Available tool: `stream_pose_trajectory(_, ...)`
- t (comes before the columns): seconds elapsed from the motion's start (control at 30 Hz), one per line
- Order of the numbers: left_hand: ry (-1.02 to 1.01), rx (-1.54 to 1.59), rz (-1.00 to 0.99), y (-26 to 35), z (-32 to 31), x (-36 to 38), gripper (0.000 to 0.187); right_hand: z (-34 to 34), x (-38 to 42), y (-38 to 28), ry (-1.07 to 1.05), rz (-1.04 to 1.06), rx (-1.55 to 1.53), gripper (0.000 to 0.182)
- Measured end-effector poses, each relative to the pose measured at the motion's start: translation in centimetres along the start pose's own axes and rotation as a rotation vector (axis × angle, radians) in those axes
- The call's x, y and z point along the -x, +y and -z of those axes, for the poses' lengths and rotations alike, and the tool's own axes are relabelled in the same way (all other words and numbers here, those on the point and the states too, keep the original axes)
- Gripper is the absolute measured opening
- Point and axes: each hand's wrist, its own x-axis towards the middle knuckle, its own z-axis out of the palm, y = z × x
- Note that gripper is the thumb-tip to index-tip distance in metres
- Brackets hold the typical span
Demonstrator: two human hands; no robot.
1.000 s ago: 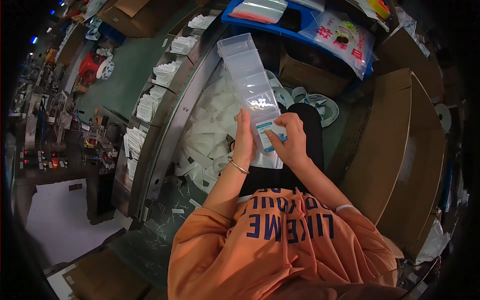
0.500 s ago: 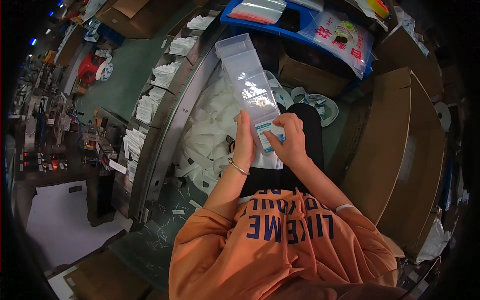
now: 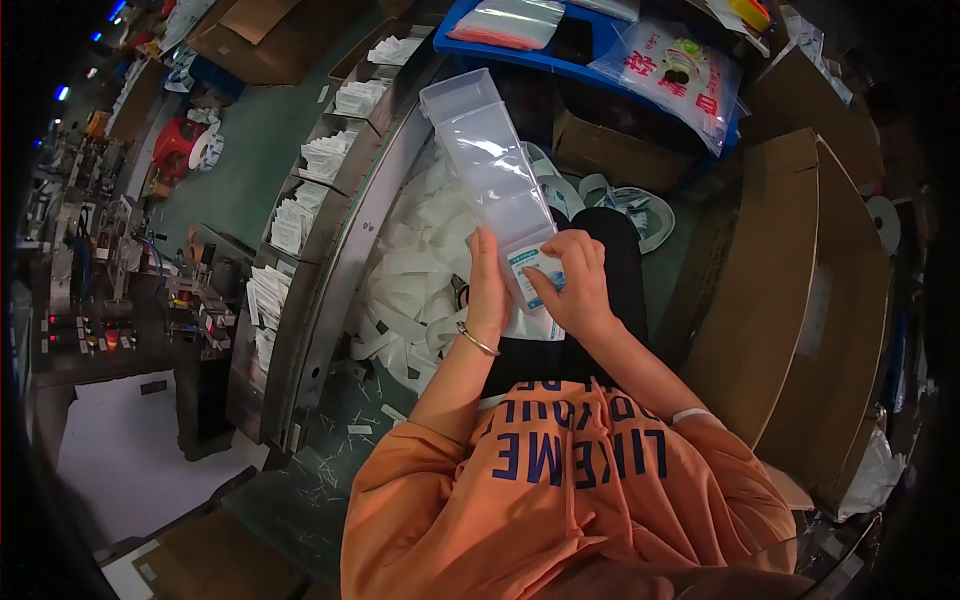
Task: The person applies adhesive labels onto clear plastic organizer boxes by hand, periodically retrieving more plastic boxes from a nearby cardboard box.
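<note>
A long, clear plastic box [image 3: 485, 150] with cross lines along it lies tilted over my lap, its far end up and to the left. My left hand [image 3: 487, 292] holds it along the left side near its close end, fingers pointing up along the wall. At this end sits a small white and teal printed label [image 3: 535, 275]. My right hand [image 3: 578, 283] is closed over the label's right side, with the thumb pressed on its face and the other fingers curled at its upper edge. A white sheet [image 3: 533, 325] shows below the box.
White strips [image 3: 415, 280] are heaped beyond my left hand. A metal rail with bins of white packets [image 3: 293, 220] runs along the left. Large open cardboard boxes [image 3: 760, 290] stand at the right. A blue table [image 3: 590, 62] with plastic bags is ahead.
The far end of the clear box has swung slightly left. Both hands stay at its near end, the right thumb still on the label.
</note>
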Motion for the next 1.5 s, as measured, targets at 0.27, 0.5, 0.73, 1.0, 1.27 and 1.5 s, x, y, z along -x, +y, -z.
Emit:
stream_pose_trajectory(0.27, -0.005, 0.055, -0.018, -0.8, 0.7, -0.3, 0.054, 1.8, 0.5, -1.0, -0.003, -0.142, 0.276, 0.033)
stream_pose_trajectory(0.5, 0.085, -0.009, -0.072, -0.8, 0.7, -1.0, 0.061, 3.3, 3.8, -1.4, -0.231, 0.14, 0.17, 0.038)
stream_pose_trajectory(0.73, 0.079, 0.034, -0.076, 4.2, -0.2, -0.9, 0.064, 3.3, 6.9, -1.3, -0.461, 0.244, -0.274, 0.006)
stream_pose_trajectory(1.0, 0.076, -0.024, -0.108, 4.7, -0.2, -1.5, 0.063, 3.9, 7.7, 0.1, -0.302, 0.103, -0.213, 0.007)
stream_pose_trajectory(1.27, 0.062, -0.068, -0.136, 4.4, 0.2, -1.8, 0.06, 4.7, 7.7, 1.0, -0.252, 0.042, -0.146, 0.007)
stream_pose_trajectory(1.5, 0.052, -0.008, -0.103, 5.1, -1.6, -0.6, 0.06, 5.0, 5.1, 3.8, -0.168, 0.06, -0.024, 0.014)
